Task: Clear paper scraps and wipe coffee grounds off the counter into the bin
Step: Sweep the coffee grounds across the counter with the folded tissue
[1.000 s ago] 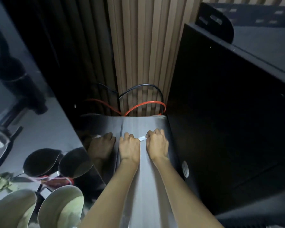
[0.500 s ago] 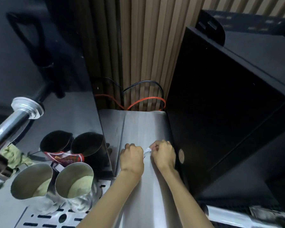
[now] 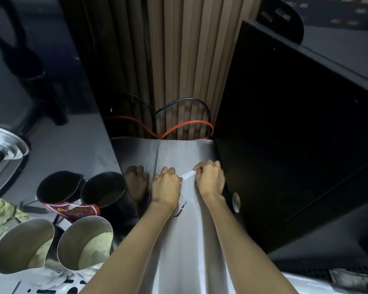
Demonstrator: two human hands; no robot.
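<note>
A narrow strip of steel counter (image 3: 185,240) runs between a shiny machine on the left and a black box on the right. My left hand (image 3: 165,188) and my right hand (image 3: 210,179) are both closed on the ends of a small white paper scrap (image 3: 188,175), held stretched between them just above the counter. Dark coffee grounds (image 3: 181,207) lie in a thin streak and scattered specks below the scrap, between my wrists. No bin is in view.
A tall black box (image 3: 295,145) walls the right side. Two steel pitchers (image 3: 53,247) stand at lower left, with a green cloth (image 3: 0,217) and a red packet (image 3: 72,211). Red and black cables (image 3: 185,124) hang at the slatted back wall.
Both hands have drawn back toward me along the counter with the scrap between them. The coffee grounds have come into view below the scrap.
</note>
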